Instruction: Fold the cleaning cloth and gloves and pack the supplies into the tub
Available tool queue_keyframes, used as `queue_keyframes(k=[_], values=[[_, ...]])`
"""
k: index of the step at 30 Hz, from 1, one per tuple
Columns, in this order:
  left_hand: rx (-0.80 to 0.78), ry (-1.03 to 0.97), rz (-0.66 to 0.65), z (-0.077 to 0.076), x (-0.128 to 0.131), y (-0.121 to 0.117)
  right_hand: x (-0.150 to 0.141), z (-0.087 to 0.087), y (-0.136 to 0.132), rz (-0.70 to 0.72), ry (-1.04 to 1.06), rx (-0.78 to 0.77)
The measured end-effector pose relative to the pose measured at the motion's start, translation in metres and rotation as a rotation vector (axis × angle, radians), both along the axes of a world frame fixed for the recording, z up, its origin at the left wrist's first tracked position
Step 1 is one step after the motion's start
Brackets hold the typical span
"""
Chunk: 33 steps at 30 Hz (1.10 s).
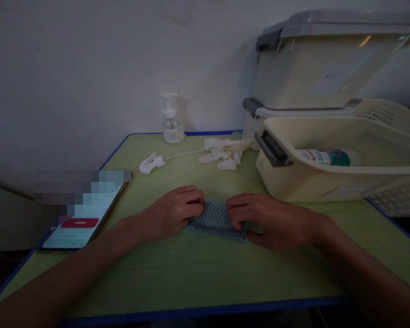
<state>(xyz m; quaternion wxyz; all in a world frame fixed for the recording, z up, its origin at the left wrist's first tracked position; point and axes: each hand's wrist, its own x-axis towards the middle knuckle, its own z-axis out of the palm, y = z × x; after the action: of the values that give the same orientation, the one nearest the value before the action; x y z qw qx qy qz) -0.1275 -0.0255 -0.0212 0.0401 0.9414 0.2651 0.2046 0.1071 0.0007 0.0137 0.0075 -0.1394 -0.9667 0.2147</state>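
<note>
A small grey knitted cloth [216, 217] lies flat on the green table [177, 273], near the middle. My left hand [176, 212] rests on its left end, fingers curled down onto the fabric. On the right end sits my right hand [264, 219], fingers bent and pinching the cloth's edge. Both hands hold the cloth against the tabletop.
A phone [84, 221] with a lit screen lies at the left edge. At the back stand a pump bottle [171, 120], a white clip [151, 163] and crumpled white gloves [225, 152]. Cream plastic bins [328, 155] fill the right side, one holding a bottle [324, 157].
</note>
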Motion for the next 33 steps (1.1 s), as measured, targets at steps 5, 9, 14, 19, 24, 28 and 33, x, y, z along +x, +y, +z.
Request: queue_keyframes(k=[5, 9, 14, 19, 24, 28, 33], values=[[-0.024, -0.005, 0.003, 0.001, -0.001, -0.001, 0.001, 0.001, 0.004, 0.038, -0.008, -0.072], [-0.045, -0.020, -0.013, 0.000, -0.002, -0.001, 0.001, 0.002, 0.006, 0.046, -0.035, -0.116], [-0.064, -0.011, -0.020, 0.002, -0.002, -0.001, 0.001, 0.004, 0.006, 0.020, -0.056, -0.155], [-0.168, 0.005, -0.036, 0.008, -0.004, -0.001, 0.001, 0.006, 0.003, -0.001, -0.062, -0.151], [-0.336, 0.006, -0.023, 0.017, -0.009, -0.004, 0.004, 0.006, 0.002, -0.031, -0.069, -0.151], [-0.417, 0.021, -0.004, 0.024, -0.009, -0.007, 0.004, 0.005, 0.004, -0.025, -0.060, -0.162], [-0.395, -0.010, 0.043, 0.017, -0.004, -0.002, -0.004, 0.003, 0.004, -0.076, -0.082, -0.122]])
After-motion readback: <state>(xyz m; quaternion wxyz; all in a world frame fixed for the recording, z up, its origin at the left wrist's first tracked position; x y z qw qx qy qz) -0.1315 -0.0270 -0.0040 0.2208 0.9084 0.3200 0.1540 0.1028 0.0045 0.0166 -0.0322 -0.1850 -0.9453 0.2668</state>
